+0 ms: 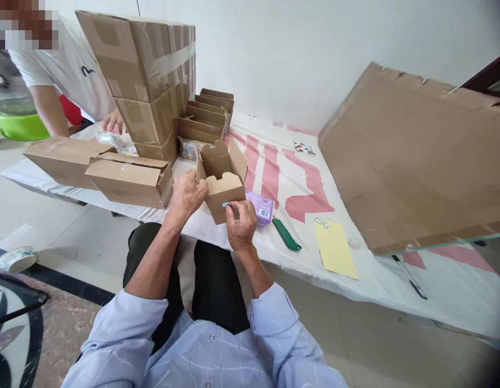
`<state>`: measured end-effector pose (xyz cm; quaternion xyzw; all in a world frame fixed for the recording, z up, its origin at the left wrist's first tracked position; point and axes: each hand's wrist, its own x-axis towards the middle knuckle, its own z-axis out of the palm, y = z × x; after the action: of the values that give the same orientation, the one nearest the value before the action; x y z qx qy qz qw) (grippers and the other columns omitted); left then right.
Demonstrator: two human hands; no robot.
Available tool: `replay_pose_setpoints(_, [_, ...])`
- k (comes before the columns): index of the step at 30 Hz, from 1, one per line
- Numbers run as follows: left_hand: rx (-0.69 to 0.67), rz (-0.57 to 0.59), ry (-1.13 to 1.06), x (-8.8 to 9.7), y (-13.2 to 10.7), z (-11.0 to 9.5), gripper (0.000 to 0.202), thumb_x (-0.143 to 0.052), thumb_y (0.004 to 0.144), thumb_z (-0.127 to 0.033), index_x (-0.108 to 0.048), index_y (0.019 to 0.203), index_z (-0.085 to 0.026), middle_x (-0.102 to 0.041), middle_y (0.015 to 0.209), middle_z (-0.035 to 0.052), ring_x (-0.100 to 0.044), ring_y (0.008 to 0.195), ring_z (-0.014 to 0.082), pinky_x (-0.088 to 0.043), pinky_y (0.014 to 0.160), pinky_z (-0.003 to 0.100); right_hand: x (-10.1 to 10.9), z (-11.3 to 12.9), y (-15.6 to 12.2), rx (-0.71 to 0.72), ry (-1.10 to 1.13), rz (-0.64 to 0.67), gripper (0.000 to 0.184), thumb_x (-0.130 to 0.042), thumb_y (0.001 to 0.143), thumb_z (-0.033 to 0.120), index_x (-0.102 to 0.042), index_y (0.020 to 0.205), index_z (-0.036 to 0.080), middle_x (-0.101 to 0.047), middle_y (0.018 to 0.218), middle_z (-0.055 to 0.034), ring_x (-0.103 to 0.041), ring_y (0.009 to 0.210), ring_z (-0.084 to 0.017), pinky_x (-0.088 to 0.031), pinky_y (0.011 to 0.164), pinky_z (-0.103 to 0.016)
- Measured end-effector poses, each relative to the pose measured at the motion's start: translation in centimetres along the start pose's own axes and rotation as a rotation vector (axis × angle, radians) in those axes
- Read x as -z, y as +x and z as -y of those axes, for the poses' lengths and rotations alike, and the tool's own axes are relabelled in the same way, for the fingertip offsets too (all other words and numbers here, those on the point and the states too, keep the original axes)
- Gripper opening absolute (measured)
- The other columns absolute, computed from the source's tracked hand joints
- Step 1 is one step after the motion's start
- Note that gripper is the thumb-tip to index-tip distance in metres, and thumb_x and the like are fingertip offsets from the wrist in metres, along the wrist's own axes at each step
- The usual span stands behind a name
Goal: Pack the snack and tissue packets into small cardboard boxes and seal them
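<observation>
A small open cardboard box (226,188) with its flaps up stands near the table's front edge. My left hand (188,193) is closed on its left side. My right hand (242,225) is at the front face, its thumb and fingertips pinched at a small white and blue sticker (226,204). Whether the sticker is fully against the cardboard cannot be made out. Just right of the box, partly behind my right hand, lies a purple packet (263,209) with a barcode. A green-handled tool (287,235) and a yellow sheet (335,249) bearing two small stickers lie farther right.
Taped cartons (153,70) are stacked at left behind two closed boxes (124,180). Several open boxes (209,116) stand in a row by the wall. A big cardboard panel (419,167) leans at right, a pen (409,277) below it. A co-worker's hand (115,122) rests at far left.
</observation>
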<state>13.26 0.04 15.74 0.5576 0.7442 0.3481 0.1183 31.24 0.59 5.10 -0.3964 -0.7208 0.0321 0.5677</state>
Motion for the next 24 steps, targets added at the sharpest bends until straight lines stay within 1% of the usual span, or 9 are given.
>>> replay_pose_setpoints(3, [0.0,0.007,0.025,0.01,-0.22,-0.12,0.025,-0.051,0.091,-0.023,-0.075,0.095,-0.017,-0.074,0.081,0.0098,-0.069,0.08,0.025,-0.052,0.078,0.036,-0.18,-0.17,0.39,-0.007,-0.027,0.009,0.02,-0.059,0.11,0.025,-0.07,0.094,0.025,-0.07,0.09,-0.0058,-0.065,0.09,-0.024,-0.055,0.087,-0.039])
replay_pose_setpoints(6, [-0.007,0.013,0.015,0.01,-0.41,-0.09,0.024,-0.051,0.092,-0.023,-0.074,0.096,-0.017,-0.074,0.081,0.009,-0.068,0.078,0.0235,-0.051,0.076,0.034,-0.27,-0.28,0.44,0.003,-0.042,0.013,0.023,-0.057,0.111,0.023,-0.068,0.091,0.025,-0.068,0.088,-0.0052,-0.064,0.09,-0.023,-0.054,0.087,-0.038])
replay_pose_setpoints(9, [-0.015,0.002,0.027,-0.09,-0.47,0.11,0.022,-0.052,0.092,-0.023,-0.073,0.094,-0.018,-0.072,0.076,0.0069,-0.066,0.075,0.0223,-0.049,0.073,0.032,-0.33,-0.3,0.3,0.02,-0.053,-0.007,0.021,-0.056,0.111,0.022,-0.068,0.094,0.025,-0.068,0.088,-0.0052,-0.065,0.089,-0.023,-0.054,0.085,-0.038])
replay_pose_setpoints(13, [-0.016,-0.007,0.045,-0.39,-0.42,0.43,0.021,-0.052,0.092,-0.023,-0.073,0.094,-0.018,-0.07,0.073,0.0062,-0.066,0.072,0.0226,-0.049,0.071,0.032,-0.45,-0.34,0.14,0.037,-0.056,-0.031,0.014,-0.06,0.111,0.025,-0.07,0.102,0.024,-0.072,0.092,-0.0061,-0.068,0.09,-0.023,-0.056,0.086,-0.038])
replay_pose_setpoints(18, [-0.013,-0.039,0.056,-0.76,-0.4,0.62,0.02,-0.052,0.091,-0.023,-0.072,0.093,-0.019,-0.069,0.072,0.006,-0.066,0.071,0.0231,-0.048,0.07,0.033,-0.56,-0.48,0.13,0.066,-0.06,-0.044,0.019,-0.06,0.11,0.02,-0.07,0.095,0.025,-0.073,0.088,-0.0056,-0.067,0.087,-0.023,-0.055,0.084,-0.039])
replay_pose_setpoints(24, [0.005,-0.02,0.088,-0.68,-0.37,0.65,0.018,-0.053,0.091,-0.023,-0.07,0.09,-0.019,-0.068,0.07,0.0055,-0.065,0.068,0.023,-0.045,0.068,0.034,-0.5,-0.44,0.13,0.069,-0.061,-0.035,0.02,-0.06,0.11,0.019,-0.069,0.093,0.025,-0.072,0.087,-0.0051,-0.067,0.086,-0.022,-0.055,0.083,-0.038])
